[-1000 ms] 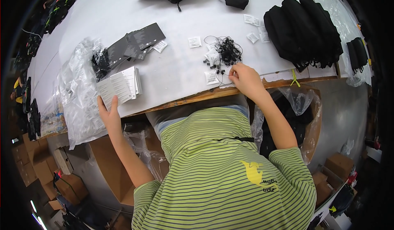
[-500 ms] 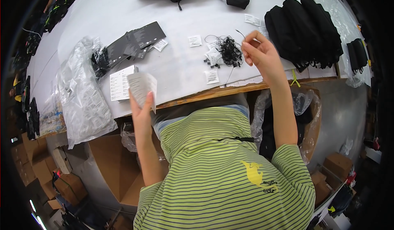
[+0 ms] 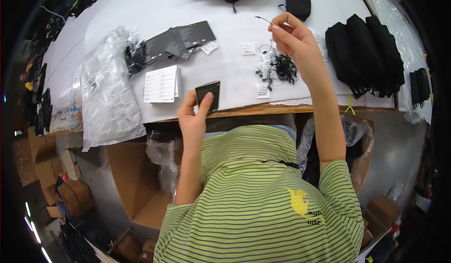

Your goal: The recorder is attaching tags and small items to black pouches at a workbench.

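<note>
My left hand [image 3: 193, 117] is raised over the table's front edge and grips a small dark card [image 3: 208, 96] between thumb and fingers. My right hand [image 3: 295, 40] is lifted above the white table [image 3: 225, 70] and pinches a thin black cord [image 3: 264, 19] that sticks out to the left. Below it lies a tangle of black cords [image 3: 282, 68] with small white tags [image 3: 262, 90] around it. A stack of white leaflets [image 3: 161, 84] lies left of my left hand.
Dark grey cards [image 3: 181, 37] lie fanned at the back left beside crumpled clear plastic bags [image 3: 108, 94]. Black folded bags [image 3: 364, 51] are piled at the right, more black items at the far edge. An open cardboard box [image 3: 134, 183] stands under the table.
My left hand went from the leaflet stack at the left to the front edge, now with a dark card. My right hand rose from the cord pile with one cord.
</note>
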{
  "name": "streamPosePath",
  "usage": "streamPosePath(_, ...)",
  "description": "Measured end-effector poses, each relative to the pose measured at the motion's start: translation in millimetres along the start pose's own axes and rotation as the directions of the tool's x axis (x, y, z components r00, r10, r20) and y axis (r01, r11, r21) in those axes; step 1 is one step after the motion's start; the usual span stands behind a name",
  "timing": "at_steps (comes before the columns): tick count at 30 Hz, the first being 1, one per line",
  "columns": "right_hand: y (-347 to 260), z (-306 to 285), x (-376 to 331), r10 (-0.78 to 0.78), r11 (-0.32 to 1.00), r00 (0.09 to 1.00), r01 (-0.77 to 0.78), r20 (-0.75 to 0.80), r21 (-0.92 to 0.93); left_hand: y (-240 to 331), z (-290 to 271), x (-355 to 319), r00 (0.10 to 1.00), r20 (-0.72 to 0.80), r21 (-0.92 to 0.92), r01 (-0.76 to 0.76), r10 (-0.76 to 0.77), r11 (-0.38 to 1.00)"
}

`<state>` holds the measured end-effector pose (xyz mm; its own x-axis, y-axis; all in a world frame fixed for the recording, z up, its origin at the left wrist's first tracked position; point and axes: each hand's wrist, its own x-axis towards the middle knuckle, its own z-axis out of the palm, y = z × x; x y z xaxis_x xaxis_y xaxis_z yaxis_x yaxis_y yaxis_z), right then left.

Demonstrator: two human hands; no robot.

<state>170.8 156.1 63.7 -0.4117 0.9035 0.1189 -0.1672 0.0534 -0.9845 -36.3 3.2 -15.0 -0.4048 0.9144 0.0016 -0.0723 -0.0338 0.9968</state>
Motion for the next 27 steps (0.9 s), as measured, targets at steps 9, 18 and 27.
streamPosePath(9, 19.7, 49.5, -51.7, 0.119, 0.906, 0.980, -0.042, 0.158, -0.420, 17.2, 18.4, -9.1, 0.998, -0.019, 0.160, -0.056, 0.060, 0.986)
streamPosePath(18, 30.0, 61.1, -62.8, -0.044, 0.829, 0.994, 0.095, 0.104, -0.550, 32.9, 28.9, -13.6, 0.949, 0.044, 0.437, -0.298, 0.311, 0.848)
streamPosePath(27, 35.6, 58.3, -74.6, -0.200, 0.783, 0.975, 0.218, 0.096, -0.582, 33.7, 27.6, -17.2, 0.891, 0.119, 0.526, -0.431, 0.439, 0.733)
